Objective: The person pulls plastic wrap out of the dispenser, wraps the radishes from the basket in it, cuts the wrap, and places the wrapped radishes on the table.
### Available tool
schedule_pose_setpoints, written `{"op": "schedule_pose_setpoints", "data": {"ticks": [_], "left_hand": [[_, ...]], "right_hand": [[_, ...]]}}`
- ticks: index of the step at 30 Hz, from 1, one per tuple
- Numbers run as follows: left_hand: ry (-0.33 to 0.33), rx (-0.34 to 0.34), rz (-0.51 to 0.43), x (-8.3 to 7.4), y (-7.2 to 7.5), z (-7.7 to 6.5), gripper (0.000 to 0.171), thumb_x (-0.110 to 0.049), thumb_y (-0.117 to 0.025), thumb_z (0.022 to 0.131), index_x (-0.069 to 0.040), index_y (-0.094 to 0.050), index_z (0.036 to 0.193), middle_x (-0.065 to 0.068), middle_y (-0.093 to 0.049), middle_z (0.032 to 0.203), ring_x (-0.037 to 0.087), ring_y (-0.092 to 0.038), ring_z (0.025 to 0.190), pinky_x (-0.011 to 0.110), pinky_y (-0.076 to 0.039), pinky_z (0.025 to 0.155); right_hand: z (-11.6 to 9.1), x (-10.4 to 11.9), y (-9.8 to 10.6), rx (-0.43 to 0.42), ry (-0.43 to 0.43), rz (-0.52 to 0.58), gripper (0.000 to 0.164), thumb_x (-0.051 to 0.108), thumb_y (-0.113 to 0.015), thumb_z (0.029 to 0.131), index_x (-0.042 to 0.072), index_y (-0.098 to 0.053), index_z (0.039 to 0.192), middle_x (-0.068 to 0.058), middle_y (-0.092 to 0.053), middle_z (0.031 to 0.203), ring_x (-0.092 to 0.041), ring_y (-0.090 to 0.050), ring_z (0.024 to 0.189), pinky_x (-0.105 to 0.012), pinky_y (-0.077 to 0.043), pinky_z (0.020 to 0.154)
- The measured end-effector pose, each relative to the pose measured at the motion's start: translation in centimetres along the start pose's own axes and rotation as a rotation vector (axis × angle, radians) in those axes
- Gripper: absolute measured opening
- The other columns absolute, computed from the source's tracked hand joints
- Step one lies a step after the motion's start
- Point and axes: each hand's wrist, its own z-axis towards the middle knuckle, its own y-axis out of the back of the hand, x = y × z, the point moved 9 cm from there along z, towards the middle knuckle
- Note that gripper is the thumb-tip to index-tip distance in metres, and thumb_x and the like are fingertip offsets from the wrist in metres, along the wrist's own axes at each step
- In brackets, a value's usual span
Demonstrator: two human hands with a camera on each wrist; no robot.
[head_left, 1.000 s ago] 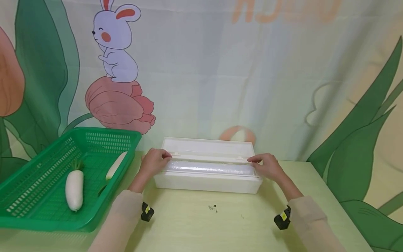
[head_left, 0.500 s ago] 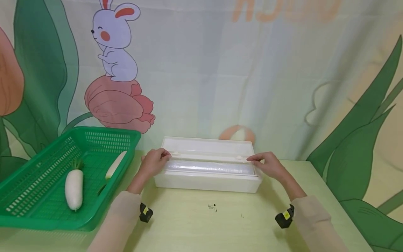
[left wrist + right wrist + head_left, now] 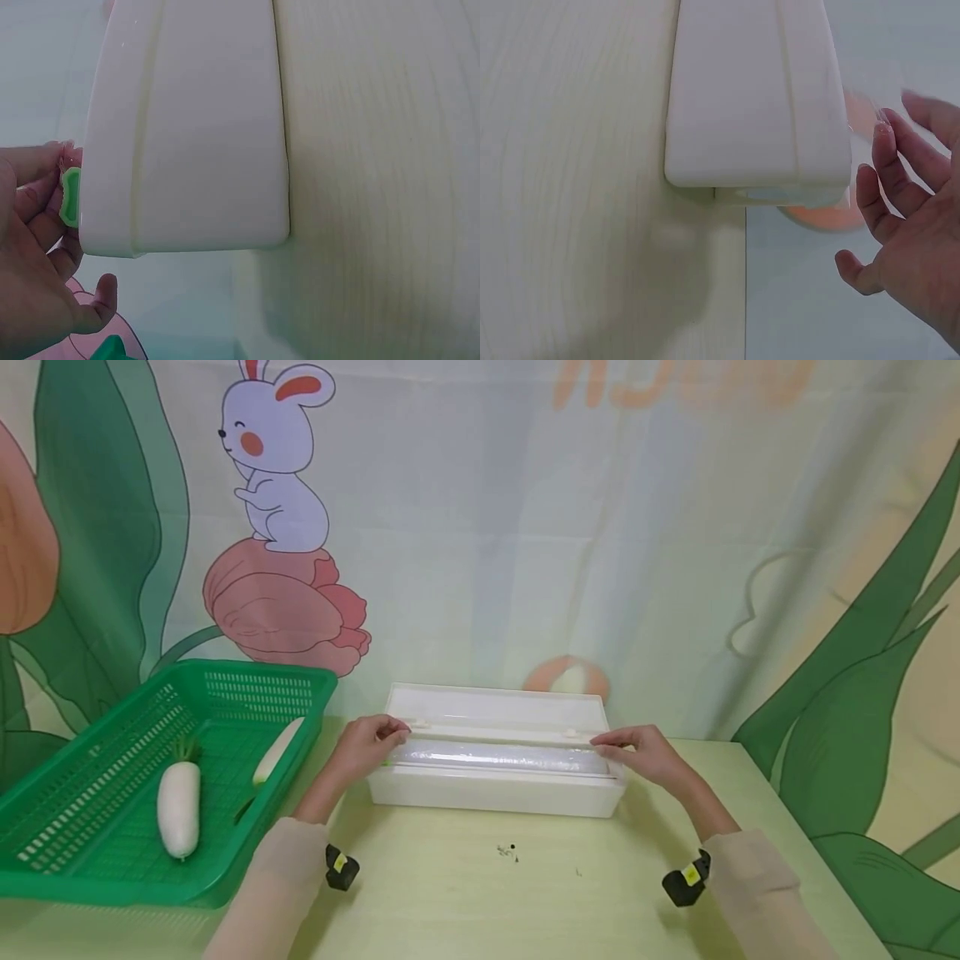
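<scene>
A long white cling film dispenser [image 3: 495, 791] stands on the table with its lid [image 3: 498, 702] tipped back. Inside lies a shiny roll of clear cling film [image 3: 502, 757]. My left hand [image 3: 362, 747] pinches the film's edge at the left end, thumb against forefinger. At the opposite end my right hand [image 3: 643, 755] pinches the other corner; a thin clear strand of film [image 3: 882, 116] shows at its fingertips in the right wrist view. Beside the left fingers, a light green piece [image 3: 70, 196] sticks out at the box's rim in the left wrist view.
On the left is a green plastic basket [image 3: 112, 893] holding a whole white radish [image 3: 178, 810] and a pale cut piece [image 3: 279, 750] by its right wall. Small dark scraps [image 3: 507, 852] lie in front of the dispenser. A printed curtain [image 3: 465, 527] hangs behind the table.
Both wrists have swung slightly outward, while the fingertips stay at the two ends of the film. A bit of green now shows below my left fingers in the head view.
</scene>
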Motion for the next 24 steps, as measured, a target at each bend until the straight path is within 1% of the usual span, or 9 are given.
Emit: {"op": "schedule_pose_setpoints", "data": {"ticks": [3, 6, 8, 10, 14, 18, 21, 24], "left_hand": [[0.017, 0.024, -0.018, 0.2, -0.2, -0.1, 0.019, -0.017, -0.060, 0.087, -0.002, -0.064, 0.097, 0.009, -0.062, 0.083, 0.018, -0.050, 0.074, 0.023, -0.042, 0.058], [0.028, 0.033, -0.020, 0.3, -0.3, -0.2, 0.019, -0.016, -0.062, 0.085, -0.002, -0.065, 0.097, 0.008, -0.063, 0.084, 0.018, -0.051, 0.076, 0.024, -0.043, 0.060], [0.019, 0.027, 0.000, 0.2, -0.2, -0.2, 0.018, -0.015, -0.063, 0.084, -0.003, -0.066, 0.097, 0.008, -0.064, 0.085, 0.018, -0.052, 0.076, 0.024, -0.043, 0.061], [0.003, 0.021, 0.031, -0.1, -0.1, -0.1, 0.017, -0.015, -0.063, 0.084, -0.003, -0.067, 0.096, 0.008, -0.065, 0.085, 0.018, -0.052, 0.076, 0.024, -0.043, 0.062], [-0.032, -0.015, 0.100, -0.8, 0.3, 0.0, 0.016, -0.018, -0.064, 0.084, -0.005, -0.069, 0.092, 0.006, -0.066, 0.083, 0.018, -0.053, 0.077, 0.027, -0.043, 0.067], [-0.048, -0.050, 0.137, -1.2, 0.7, 0.1, 0.015, -0.020, -0.064, 0.084, -0.006, -0.069, 0.089, 0.005, -0.067, 0.081, 0.019, -0.054, 0.078, 0.030, -0.041, 0.070], [-0.052, -0.059, 0.148, -1.2, 0.8, 0.0, 0.015, -0.020, -0.063, 0.085, -0.007, -0.069, 0.089, 0.004, -0.066, 0.080, 0.017, -0.054, 0.075, 0.029, -0.040, 0.067], [-0.065, -0.064, 0.135, -1.2, 0.8, -0.2, 0.015, -0.019, -0.063, 0.085, -0.006, -0.068, 0.088, 0.004, -0.066, 0.078, 0.014, -0.054, 0.069, 0.026, -0.039, 0.060]], "right_hand": [[0.1, -0.2, -0.3, -0.005, -0.012, -0.010, 0.028, 0.020, -0.066, 0.082, 0.000, -0.067, 0.102, -0.009, -0.064, 0.088, -0.016, -0.052, 0.081, -0.023, -0.042, 0.062], [0.3, 0.2, -0.4, -0.021, 0.016, -0.059, 0.024, 0.015, -0.068, 0.080, 0.000, -0.068, 0.098, -0.005, -0.062, 0.079, -0.014, -0.051, 0.075, -0.022, -0.039, 0.057], [0.4, 0.7, -0.4, -0.037, 0.042, -0.094, 0.020, 0.012, -0.067, 0.079, -0.001, -0.069, 0.095, -0.005, -0.062, 0.076, -0.014, -0.050, 0.072, -0.022, -0.039, 0.055], [0.4, 1.2, -0.3, -0.050, 0.060, -0.142, 0.017, 0.010, -0.067, 0.079, -0.001, -0.069, 0.092, -0.005, -0.063, 0.075, -0.014, -0.050, 0.070, -0.022, -0.039, 0.056], [0.3, 2.0, 0.0, -0.070, 0.074, -0.213, 0.012, 0.008, -0.066, 0.079, 0.001, -0.071, 0.087, -0.006, -0.066, 0.076, -0.014, -0.051, 0.069, -0.025, -0.041, 0.059], [0.3, 2.4, 0.2, -0.065, 0.083, -0.236, 0.011, 0.009, -0.066, 0.080, 0.001, -0.071, 0.085, -0.007, -0.068, 0.076, -0.013, -0.051, 0.069, -0.026, -0.041, 0.061], [0.3, 2.3, 0.2, -0.066, 0.085, -0.238, 0.012, 0.011, -0.065, 0.082, 0.001, -0.070, 0.085, -0.007, -0.067, 0.077, -0.013, -0.052, 0.070, -0.027, -0.041, 0.061], [0.2, 2.3, 0.3, -0.071, 0.093, -0.234, 0.013, 0.012, -0.064, 0.083, 0.001, -0.070, 0.085, -0.006, -0.067, 0.077, -0.014, -0.053, 0.070, -0.027, -0.041, 0.060]]}}
